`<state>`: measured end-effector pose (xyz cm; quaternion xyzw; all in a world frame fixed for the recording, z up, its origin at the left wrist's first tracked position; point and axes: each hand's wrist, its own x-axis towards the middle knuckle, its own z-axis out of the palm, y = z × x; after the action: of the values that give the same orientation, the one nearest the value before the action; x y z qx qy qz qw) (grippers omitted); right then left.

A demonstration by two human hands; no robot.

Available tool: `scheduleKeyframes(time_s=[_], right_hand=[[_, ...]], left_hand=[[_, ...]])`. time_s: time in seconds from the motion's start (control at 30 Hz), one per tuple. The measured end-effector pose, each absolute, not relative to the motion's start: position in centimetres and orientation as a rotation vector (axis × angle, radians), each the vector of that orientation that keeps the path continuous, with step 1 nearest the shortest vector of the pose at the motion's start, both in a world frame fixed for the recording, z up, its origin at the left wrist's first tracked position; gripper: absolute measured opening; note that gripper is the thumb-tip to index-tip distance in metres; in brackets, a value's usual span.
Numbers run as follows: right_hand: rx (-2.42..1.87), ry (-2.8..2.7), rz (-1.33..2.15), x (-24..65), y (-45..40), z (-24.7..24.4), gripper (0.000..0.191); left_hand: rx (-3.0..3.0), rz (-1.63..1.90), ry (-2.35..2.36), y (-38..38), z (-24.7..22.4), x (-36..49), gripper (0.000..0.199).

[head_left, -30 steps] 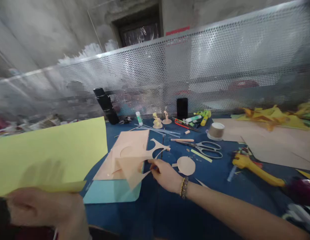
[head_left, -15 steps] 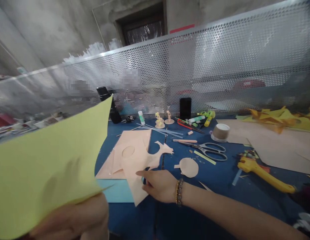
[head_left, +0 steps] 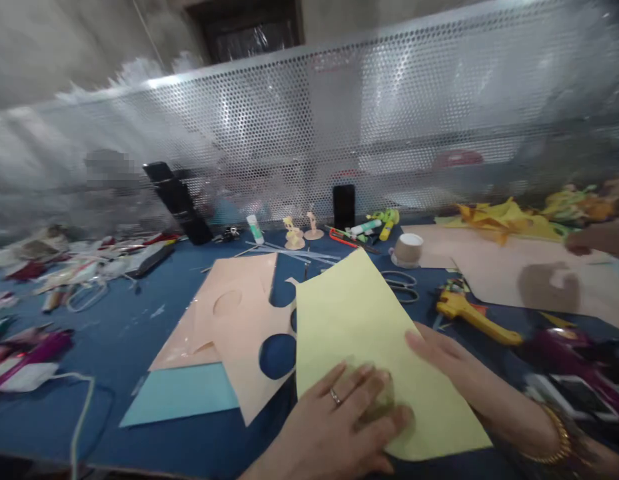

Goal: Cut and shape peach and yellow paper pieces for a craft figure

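Blue table (head_left: pixel 122 343), perforated metal screen (head_left: pixel 269 133). Left hand (head_left: pixel 339 427), fingers spread, on smooth yellow paper (head_left: pixel 349 313); right hand (head_left: pixel 454 363) grasping its edge. Round-holed peach paper (head_left: pixel 249 333) alongside.

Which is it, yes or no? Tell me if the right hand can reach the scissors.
Probably yes: the scissors show their handle loops past the yellow sheet, just beyond the right hand. That hand holds the sheet, which hides the blades, so it may need to let go first.
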<state>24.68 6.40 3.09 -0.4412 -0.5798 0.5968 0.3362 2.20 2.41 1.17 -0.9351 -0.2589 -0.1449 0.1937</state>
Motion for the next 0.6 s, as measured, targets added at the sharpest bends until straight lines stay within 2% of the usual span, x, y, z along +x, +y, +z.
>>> scheduleKeyframes(time_s=[0.17, 0.3, 0.37, 0.47, 0.53, 0.6], right_hand=[[-1.236, -1.457, 1.643, 28.6, 4.2, 1.5, 0.066], [-1.288, -1.498, 1.607, 30.0, 2.9, 0.5, 0.080], [-1.512, -1.591, 1.339, 30.7, 2.4, -0.1, 0.086], [-1.809, -1.744, 0.532, 31.8, 1.6, -0.6, 0.078], [-1.667, -1.928, 0.115, 32.3, 1.1, -0.7, 0.063], [-1.282, -2.191, -0.053, 32.5, 0.6, -0.5, 0.053]], left_hand=[[-2.660, -0.360, -0.702, 1.9, -0.3, 2.5, 0.065], [-2.710, -0.501, -0.740, 1.6, -0.1, 2.3, 0.044], [-2.731, -0.635, -0.752, 1.3, -0.1, 2.5, 0.033], [-2.706, -0.809, -0.803, 1.1, 0.0, 3.2, 0.026], [-2.717, -0.846, -0.828, 1.0, 0.2, 3.6, 0.025], [-2.741, -0.842, -0.843, 1.0, 0.4, 3.8, 0.024]])
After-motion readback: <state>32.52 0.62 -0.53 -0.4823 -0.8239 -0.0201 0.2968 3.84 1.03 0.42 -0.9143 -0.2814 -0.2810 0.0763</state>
